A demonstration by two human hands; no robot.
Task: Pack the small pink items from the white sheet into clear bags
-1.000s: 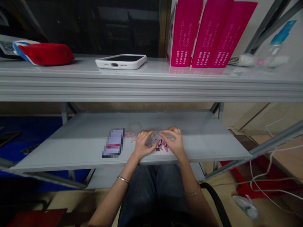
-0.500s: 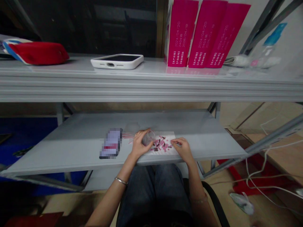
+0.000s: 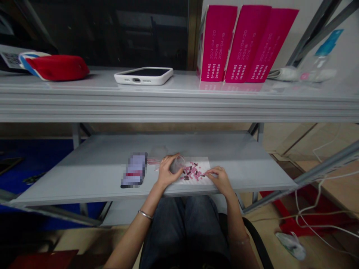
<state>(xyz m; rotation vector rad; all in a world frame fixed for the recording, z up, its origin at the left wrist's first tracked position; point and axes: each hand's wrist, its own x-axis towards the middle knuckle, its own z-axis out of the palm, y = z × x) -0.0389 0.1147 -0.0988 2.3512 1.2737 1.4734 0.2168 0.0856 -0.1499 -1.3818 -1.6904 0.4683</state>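
Observation:
My left hand (image 3: 166, 173) is wrapped round a small clear plastic cup (image 3: 177, 164), tilted on its side over the lower shelf (image 3: 84, 168). Just right of the cup lies a white sheet (image 3: 204, 164) with several small pink and dark pieces (image 3: 193, 172) scattered on it. My right hand (image 3: 221, 178) rests at the sheet's right edge, fingers curled in a pinch near one piece; what it holds is too small to see. Thin pink strips (image 3: 153, 161) lie left of the cup.
A blurred flat card (image 3: 134, 174) lies left of my hands. On the upper shelf (image 3: 179, 99) sit a white-cased phone (image 3: 143, 75), a red pouch (image 3: 56, 67), three magenta boxes (image 3: 238, 43) and a clear bottle (image 3: 319, 71). White cables (image 3: 316, 213) trail on the floor at right.
My right hand drew back from the cup to the sheet's right edge, uncovering the scattered pieces. My left hand kept hold of the tilted cup.

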